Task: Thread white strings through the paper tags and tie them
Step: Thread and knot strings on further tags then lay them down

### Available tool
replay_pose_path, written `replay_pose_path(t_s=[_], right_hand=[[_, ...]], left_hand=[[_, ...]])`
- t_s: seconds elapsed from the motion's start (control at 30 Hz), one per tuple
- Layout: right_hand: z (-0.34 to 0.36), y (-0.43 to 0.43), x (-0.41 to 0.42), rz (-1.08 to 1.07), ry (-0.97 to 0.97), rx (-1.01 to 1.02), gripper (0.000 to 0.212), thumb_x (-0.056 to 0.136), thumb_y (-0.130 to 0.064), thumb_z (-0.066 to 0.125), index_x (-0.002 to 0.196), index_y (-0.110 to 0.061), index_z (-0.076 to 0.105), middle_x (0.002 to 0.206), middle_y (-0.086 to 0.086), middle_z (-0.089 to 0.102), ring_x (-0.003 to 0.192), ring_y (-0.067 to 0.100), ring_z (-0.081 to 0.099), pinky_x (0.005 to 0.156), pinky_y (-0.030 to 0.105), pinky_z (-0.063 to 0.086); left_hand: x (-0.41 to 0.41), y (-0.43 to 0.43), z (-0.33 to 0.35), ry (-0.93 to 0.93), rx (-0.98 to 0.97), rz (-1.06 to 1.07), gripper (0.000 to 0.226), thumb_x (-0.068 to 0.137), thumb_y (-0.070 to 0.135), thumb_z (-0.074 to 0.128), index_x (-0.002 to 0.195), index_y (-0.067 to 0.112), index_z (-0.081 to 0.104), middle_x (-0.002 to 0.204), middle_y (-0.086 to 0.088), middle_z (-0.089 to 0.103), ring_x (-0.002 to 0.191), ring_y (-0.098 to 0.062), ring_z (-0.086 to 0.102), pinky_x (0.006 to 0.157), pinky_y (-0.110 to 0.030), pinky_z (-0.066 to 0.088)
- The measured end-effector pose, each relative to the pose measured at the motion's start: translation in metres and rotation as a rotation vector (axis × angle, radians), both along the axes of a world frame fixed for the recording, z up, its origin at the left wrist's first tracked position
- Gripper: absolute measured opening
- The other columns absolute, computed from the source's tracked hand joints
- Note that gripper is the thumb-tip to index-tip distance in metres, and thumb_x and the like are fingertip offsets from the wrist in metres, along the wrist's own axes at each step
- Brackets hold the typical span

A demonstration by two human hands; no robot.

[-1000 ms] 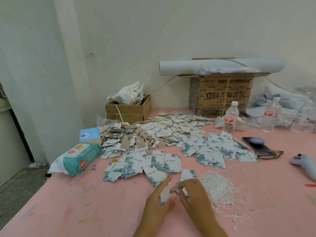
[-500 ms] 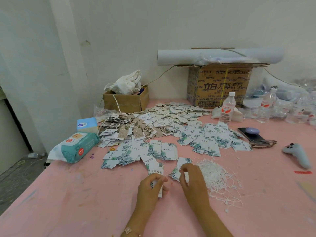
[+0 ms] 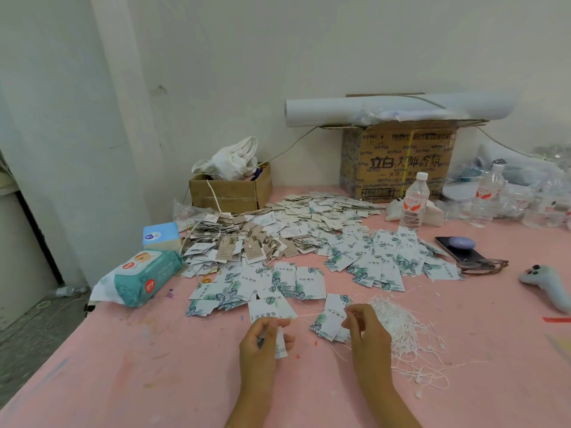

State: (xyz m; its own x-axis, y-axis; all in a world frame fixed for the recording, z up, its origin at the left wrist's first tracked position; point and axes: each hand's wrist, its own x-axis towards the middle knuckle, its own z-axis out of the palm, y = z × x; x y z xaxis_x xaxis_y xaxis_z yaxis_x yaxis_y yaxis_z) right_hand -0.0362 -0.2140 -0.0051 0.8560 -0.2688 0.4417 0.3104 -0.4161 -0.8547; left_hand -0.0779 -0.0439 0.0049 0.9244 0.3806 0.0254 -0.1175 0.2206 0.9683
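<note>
Leaf-printed tag (image 3: 280, 345), taut white string (image 3: 304, 316)

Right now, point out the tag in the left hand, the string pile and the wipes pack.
tag (image 3: 281, 350): head view, on its lower white corner.
string pile (image 3: 401, 332): head view, on the middle of the tangle.
wipes pack (image 3: 145, 278): head view, on its teal top face.

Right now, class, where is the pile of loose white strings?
Head view: the white strings lie on the pink table, just right of the right hand.

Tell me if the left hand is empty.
No, the left hand grips a paper tag; the right hand pinches a white string.
</note>
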Motion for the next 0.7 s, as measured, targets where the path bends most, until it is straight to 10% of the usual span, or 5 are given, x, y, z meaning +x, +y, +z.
replay_pose_path(t_s=[0.7], right_hand=[[0.006, -0.013, 0.004, 0.106, 0.094, 0.541, 0.004, 0.085, -0.012, 0.069, 0.083, -0.01, 0.067, 0.082, 0.001, 0.074, 0.08, 0.011, 0.069, 0.074, 0.021, 0.05]], left_hand=[[0.006, -0.001, 0.0, -0.011, 0.016, -0.032, 0.021, 0.097, 0.008, 0.054, 0.09, -0.008, 0.065, 0.083, -0.026, 0.069, 0.057, -0.016, 0.066, 0.052, -0.021, 0.053]])
